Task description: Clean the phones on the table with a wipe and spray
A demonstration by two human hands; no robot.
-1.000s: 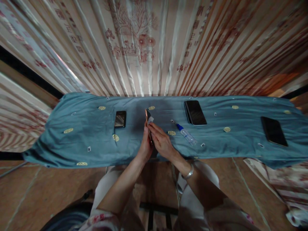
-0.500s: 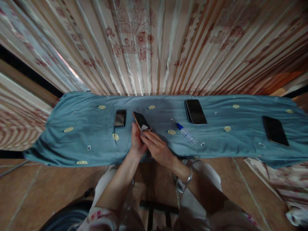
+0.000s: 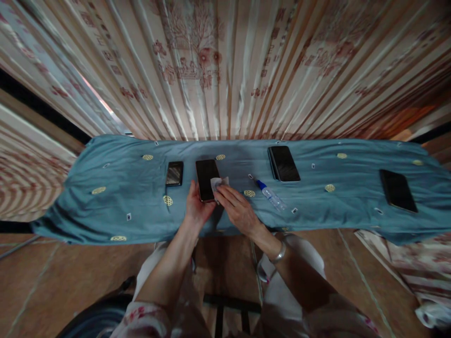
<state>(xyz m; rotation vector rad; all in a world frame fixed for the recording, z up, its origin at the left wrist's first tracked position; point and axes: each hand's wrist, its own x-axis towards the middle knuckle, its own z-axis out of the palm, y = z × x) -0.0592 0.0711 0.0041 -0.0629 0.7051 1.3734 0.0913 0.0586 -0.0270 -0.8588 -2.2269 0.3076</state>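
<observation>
A dark smartphone (image 3: pixel 206 173) with an orange-tinted edge rests in my left hand (image 3: pixel 198 206), whose fingers wrap its lower end from beneath. Its black screen faces up. My right hand (image 3: pixel 237 209) pinches a small whitish wipe (image 3: pixel 219 183) and presses it against the phone's right side; the fingertips are partly hidden by the wipe. To the left of the held phone lies a smaller dark phone (image 3: pixel 174 173). A clear bottle with a blue cap (image 3: pixel 271 195) lies on its side, right of my right hand.
Beyond the bottle, stacked dark phones (image 3: pixel 284 163) lie on the blue patterned cloth (image 3: pixel 310 206) covering the long narrow table. Another dark phone (image 3: pixel 398 190) is at the far right. A pleated printed curtain (image 3: pixel 225 70) hangs along the back edge.
The held phone has turned from a tilted, edge-on pose to facing up more squarely. My right hand with the wipe has shifted slightly right and up along it.
</observation>
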